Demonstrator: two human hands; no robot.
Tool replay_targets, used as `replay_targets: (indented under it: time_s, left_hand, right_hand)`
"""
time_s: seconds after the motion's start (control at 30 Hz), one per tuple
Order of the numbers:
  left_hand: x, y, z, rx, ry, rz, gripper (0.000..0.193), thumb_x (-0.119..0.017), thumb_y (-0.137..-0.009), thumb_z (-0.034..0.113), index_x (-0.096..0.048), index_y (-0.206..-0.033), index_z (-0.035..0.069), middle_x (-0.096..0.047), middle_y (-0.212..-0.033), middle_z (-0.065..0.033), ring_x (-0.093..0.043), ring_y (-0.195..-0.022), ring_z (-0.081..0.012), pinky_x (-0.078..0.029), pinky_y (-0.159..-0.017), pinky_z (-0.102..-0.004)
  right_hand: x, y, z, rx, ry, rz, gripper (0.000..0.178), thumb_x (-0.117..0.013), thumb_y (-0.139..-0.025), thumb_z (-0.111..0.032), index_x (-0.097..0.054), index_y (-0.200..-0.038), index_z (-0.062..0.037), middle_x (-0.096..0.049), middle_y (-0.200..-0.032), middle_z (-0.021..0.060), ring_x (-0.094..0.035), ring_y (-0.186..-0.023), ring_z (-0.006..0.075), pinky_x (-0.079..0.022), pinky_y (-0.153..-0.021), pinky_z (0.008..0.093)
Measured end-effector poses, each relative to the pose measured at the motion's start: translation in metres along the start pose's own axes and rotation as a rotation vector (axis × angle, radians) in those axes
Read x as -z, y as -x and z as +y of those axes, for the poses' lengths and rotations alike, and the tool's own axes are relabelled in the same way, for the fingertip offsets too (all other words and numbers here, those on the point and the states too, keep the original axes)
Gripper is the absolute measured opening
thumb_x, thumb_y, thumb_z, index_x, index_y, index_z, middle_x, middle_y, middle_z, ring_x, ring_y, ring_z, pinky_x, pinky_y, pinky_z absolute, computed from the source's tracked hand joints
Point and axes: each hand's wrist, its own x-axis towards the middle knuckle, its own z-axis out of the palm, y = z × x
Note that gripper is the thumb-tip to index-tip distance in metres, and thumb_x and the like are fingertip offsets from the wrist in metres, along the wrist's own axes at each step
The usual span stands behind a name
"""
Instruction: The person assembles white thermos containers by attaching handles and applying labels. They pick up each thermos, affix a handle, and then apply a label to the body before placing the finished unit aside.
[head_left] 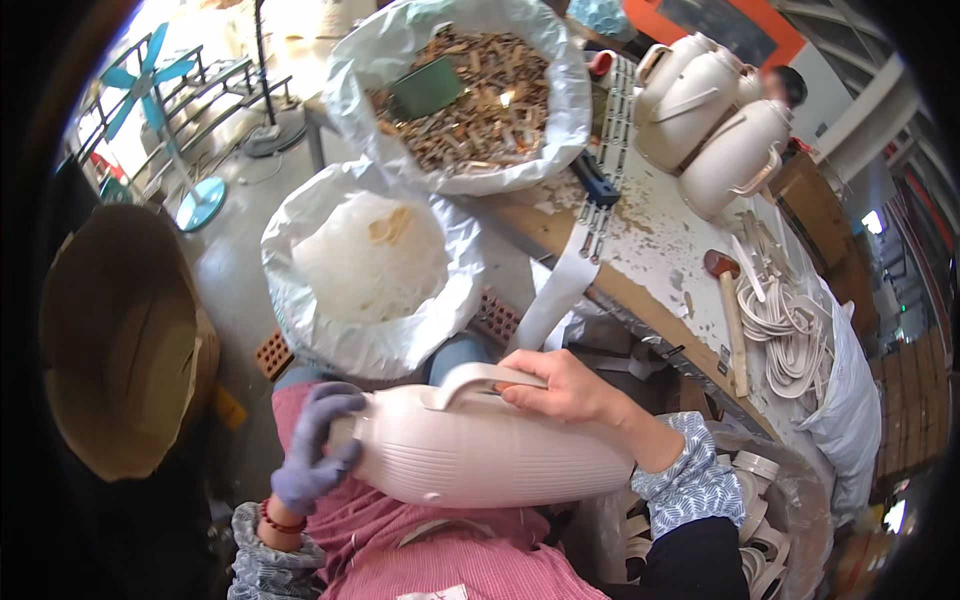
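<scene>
A pale pinkish-white thermos jug (480,455) lies on its side across my lap, its ribbed part toward the left. My left hand (318,450), in a purple-grey glove, is closed round the jug's left end, fingers curled over a whitish piece there. Bare, my right hand (555,388) grips the jug's curved handle (465,380) on the upper side. A small orange-brown bit shows beneath its fingers; I cannot make out what it is. My right wrist rests over the jug's right end.
White-lined bags of clear plastic (345,270) and brown scraps (490,90) stand ahead. The workbench (650,240) at right holds several similar jugs (735,155), a mallet (730,310) and coiled white strips (785,340). A cardboard box (120,340) is left; white rings (755,500) lie bagged at lower right.
</scene>
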Motion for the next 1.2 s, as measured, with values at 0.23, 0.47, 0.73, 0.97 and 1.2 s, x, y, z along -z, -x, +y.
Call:
replay_targets:
  time_s: [0.23,0.47,0.73,0.97,1.2]
  left_hand:
    - [-0.055,-0.119,-0.008,-0.235,-0.095,-0.049,0.025,-0.05,-0.093,0.015,-0.057,-0.11,-0.002,-0.056,-0.109,-0.0174,-0.056,-0.1,-0.0287,-0.044,-0.092,-0.0362]
    - [-0.1,-0.247,-0.083,0.148,0.11,0.021,0.031,-0.045,-0.097,0.021,-0.06,-0.112,-0.002,-0.063,-0.111,-0.0172,-0.059,-0.103,-0.0308,-0.045,-0.093,-0.0358]
    - [-0.092,-0.257,-0.071,-0.002,-0.196,-0.082,0.029,-0.044,-0.096,0.021,-0.06,-0.104,-0.002,-0.061,-0.103,-0.0152,-0.058,-0.097,-0.0293,-0.044,-0.089,-0.0359]
    - [-0.088,-0.275,-0.103,-0.329,-0.555,-0.186,0.031,-0.048,-0.088,0.007,-0.056,-0.117,-0.001,-0.059,-0.116,-0.0178,-0.056,-0.11,-0.0315,-0.044,-0.096,-0.035]
    - [-0.019,-0.192,-0.148,0.126,-0.008,-0.181,0.032,-0.047,-0.095,0.01,-0.052,-0.125,-0.002,-0.059,-0.12,-0.0117,-0.056,-0.109,-0.0202,-0.044,-0.095,-0.0319]
  right_hand:
    - [0.09,0.027,0.062,-0.066,-0.117,0.402,0.031,-0.063,-0.093,-0.024,-0.059,-0.116,-0.0034,-0.065,-0.105,0.0085,-0.06,-0.095,0.0144,-0.048,-0.079,0.0306]
    - [0.279,0.091,0.23,-0.827,1.276,1.361,0.069,-0.07,-0.082,-0.039,-0.042,-0.136,-0.006,-0.06,-0.121,0.0194,-0.057,-0.109,0.0383,-0.042,-0.094,0.0474]
    - [0.185,0.031,0.035,0.135,0.572,0.782,0.043,-0.07,-0.083,-0.042,-0.064,-0.107,-0.0071,-0.069,-0.094,0.0133,-0.066,-0.091,0.0341,-0.051,-0.078,0.0408]
    - [0.219,0.017,0.071,-0.17,1.003,0.604,0.052,-0.065,-0.086,-0.042,-0.057,-0.117,-0.0001,-0.068,-0.093,0.0149,-0.065,-0.086,0.0362,-0.052,-0.079,0.0437]
    - [0.093,0.236,0.124,-0.437,0.293,0.988,0.018,-0.059,-0.093,-0.016,-0.064,-0.098,0.0009,-0.062,-0.074,0.0077,-0.059,-0.071,0.012,-0.048,-0.066,0.0281]
